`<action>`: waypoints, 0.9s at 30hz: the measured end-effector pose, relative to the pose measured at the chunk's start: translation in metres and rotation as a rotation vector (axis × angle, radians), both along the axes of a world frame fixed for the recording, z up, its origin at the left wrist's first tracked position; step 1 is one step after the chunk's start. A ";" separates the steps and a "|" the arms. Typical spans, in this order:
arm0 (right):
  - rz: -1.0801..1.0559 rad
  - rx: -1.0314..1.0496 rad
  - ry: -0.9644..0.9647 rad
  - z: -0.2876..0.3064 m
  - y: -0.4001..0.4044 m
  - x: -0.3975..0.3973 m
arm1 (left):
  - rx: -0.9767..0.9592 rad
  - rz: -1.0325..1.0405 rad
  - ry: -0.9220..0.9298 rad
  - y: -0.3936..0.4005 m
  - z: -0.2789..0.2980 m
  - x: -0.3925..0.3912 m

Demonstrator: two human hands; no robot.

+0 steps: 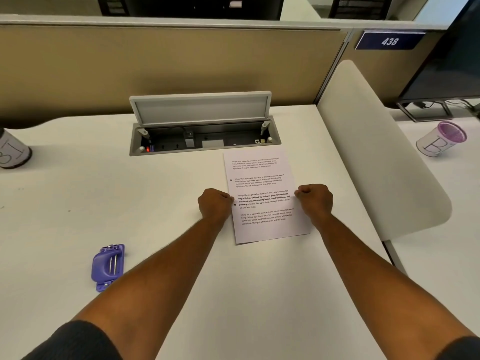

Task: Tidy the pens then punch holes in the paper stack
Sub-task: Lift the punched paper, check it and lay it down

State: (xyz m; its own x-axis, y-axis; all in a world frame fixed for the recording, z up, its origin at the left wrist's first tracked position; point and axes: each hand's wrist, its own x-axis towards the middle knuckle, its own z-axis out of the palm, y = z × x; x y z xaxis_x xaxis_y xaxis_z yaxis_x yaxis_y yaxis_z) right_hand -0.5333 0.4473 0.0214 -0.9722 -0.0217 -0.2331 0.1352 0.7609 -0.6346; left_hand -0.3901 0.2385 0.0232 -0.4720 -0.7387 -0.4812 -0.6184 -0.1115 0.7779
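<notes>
A printed paper stack (262, 178) lies flat on the white desk (78, 203), slightly turned, with two small dark holes along its left margin. My left hand (214, 205) is curled at the stack's left edge and pinches it. At the right edge, my right hand (315, 200) pinches the stack the same way. A purple hole punch (107, 266) lies on the desk well to the left of my left forearm, apart from the paper. A white pen cup (13, 150) stands at the far left edge; its contents are out of view.
An open cable box (205, 136) with its lid up sits in the desk just behind the paper. A beige partition rises at the back. A curved divider (376, 152) separates a neighbouring desk with a purple-rimmed cup (440, 140) and a monitor (446, 66).
</notes>
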 end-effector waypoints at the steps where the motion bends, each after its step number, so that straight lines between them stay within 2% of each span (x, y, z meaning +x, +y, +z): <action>1: 0.003 0.002 0.001 0.000 -0.001 0.000 | 0.001 -0.002 -0.006 0.001 0.001 0.000; 17: -0.018 -0.037 0.016 0.002 -0.005 0.007 | 0.036 -0.034 -0.005 -0.002 0.007 0.004; 27: 0.108 -0.100 0.059 0.004 -0.040 0.070 | -0.018 -0.047 0.006 -0.027 0.014 0.048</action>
